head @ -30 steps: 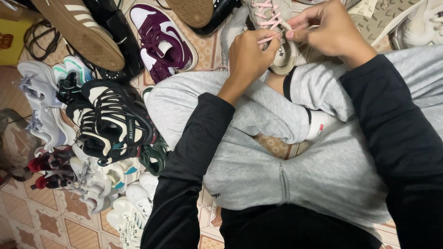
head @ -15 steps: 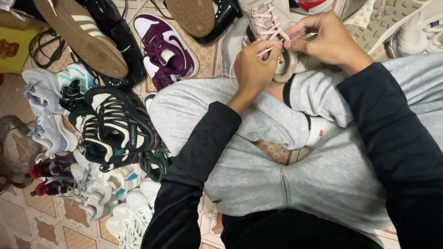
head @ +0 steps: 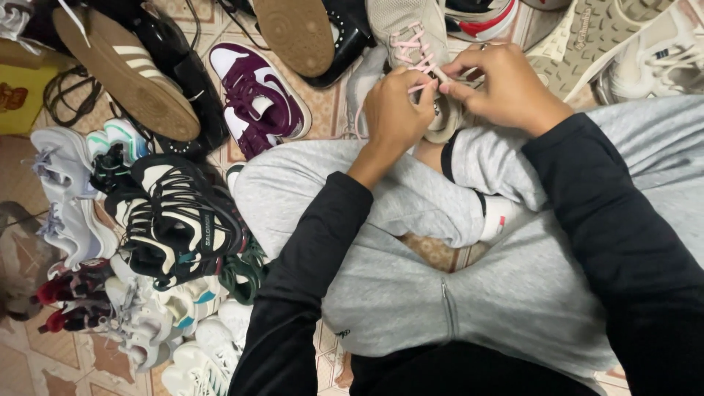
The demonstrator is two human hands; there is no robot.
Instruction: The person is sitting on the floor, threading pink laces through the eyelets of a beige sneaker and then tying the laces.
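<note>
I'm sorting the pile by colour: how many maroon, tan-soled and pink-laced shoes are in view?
Maroon shoe: 1
Tan-soled shoes: 2
Pink-laced shoe, laces held by the left hand and right hand: 1
Total: 4

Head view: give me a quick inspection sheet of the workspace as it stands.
Surface: patterned tiled floor, mostly covered by shoes.
Job's things: beige sneaker with pink laces, worn on the foot resting across grey-trousered legs.
Clutter: maroon-and-white sneaker; black-and-cream trail shoe; tan striped shoe sole up; pale sneakers at left.
Grippers: left hand and right hand both pinch the laces.
Cables: dark cord coiled at left.
Surroundings: yellow box.
</note>
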